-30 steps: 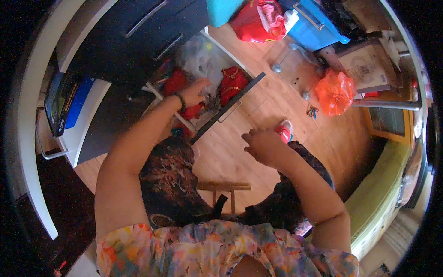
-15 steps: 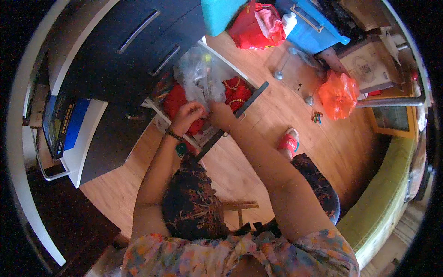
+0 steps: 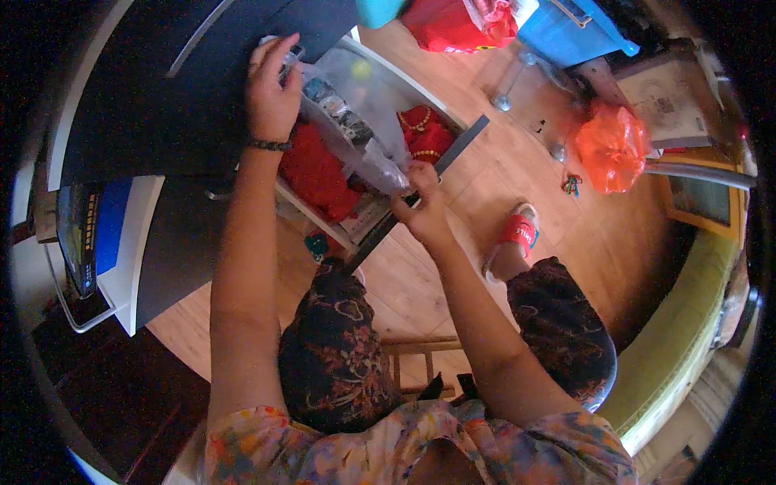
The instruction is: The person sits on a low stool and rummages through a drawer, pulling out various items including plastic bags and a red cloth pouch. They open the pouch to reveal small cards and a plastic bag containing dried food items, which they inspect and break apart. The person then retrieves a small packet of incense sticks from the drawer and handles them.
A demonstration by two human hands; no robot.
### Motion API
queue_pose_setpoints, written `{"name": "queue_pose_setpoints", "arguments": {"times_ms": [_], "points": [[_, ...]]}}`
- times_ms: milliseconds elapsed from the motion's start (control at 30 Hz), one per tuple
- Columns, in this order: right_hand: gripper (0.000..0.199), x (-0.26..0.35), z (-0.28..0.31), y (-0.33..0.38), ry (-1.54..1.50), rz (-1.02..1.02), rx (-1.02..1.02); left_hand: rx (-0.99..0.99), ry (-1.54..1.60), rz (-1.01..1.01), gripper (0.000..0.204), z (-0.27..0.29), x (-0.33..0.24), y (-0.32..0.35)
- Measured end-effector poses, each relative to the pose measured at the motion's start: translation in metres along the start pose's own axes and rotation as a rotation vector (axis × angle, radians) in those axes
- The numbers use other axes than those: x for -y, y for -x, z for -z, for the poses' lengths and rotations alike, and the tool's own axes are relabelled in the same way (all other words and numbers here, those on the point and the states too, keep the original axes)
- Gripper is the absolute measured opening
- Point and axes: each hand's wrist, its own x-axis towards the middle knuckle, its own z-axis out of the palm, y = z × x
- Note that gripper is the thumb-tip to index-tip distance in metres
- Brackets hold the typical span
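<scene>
Holding a clear plastic bag (image 3: 356,121) stretched between both hands, the person sits over an open drawer (image 3: 404,218) of a dark cabinet (image 3: 162,89). Left hand (image 3: 272,89): raised to the upper end of the bag, fingers curled closed around its edge, against the dark cabinet front. A dark bracelet (image 3: 268,145) sits at that wrist. Right hand (image 3: 420,206): lower, at the drawer's dark front panel, fingers pinched shut on the bag's lower end. Bag position: slanting from upper left to lower right above the drawer, pulled taut between the two grips; small mixed items show through it, too blurred to identify. Beneath the bag, inside the drawer, lie red cloth items (image 3: 319,174), one with gold trim (image 3: 424,133). Floor: wood planks (image 3: 485,178). An orange plastic bag (image 3: 612,145) lies near the right, well apart from the hands. A foot in a red sandal (image 3: 517,234) rests just right of the drawer front. A blue box (image 3: 574,32) and a red bag (image 3: 461,24) sit at the top edge.
</scene>
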Motion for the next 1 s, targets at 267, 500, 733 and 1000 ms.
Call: {"name": "queue_pose_setpoints", "arguments": {"times_ms": [267, 500, 733, 1000], "points": [[0.022, 0.04, 0.058, -0.038, -0.667, -0.213, -0.241, -0.188, 0.762, 0.699, 0.061, 0.011, -0.016, 0.013], [0.016, 0.045, 0.052, -0.05, -1.087, -0.064, 0.102, -0.163, 0.617, 0.686, 0.044, 0.017, -0.021, 0.013], [0.017, 0.068, 0.04, -0.051, 0.039, -0.062, 0.0, -0.151, 0.468, 0.691, 0.013, 0.035, -0.017, 0.003], [0.041, 0.076, -0.003, -0.058, 0.671, -0.014, 0.384, -0.166, 0.701, 0.701, 0.014, 0.033, -0.04, 0.001]]}}
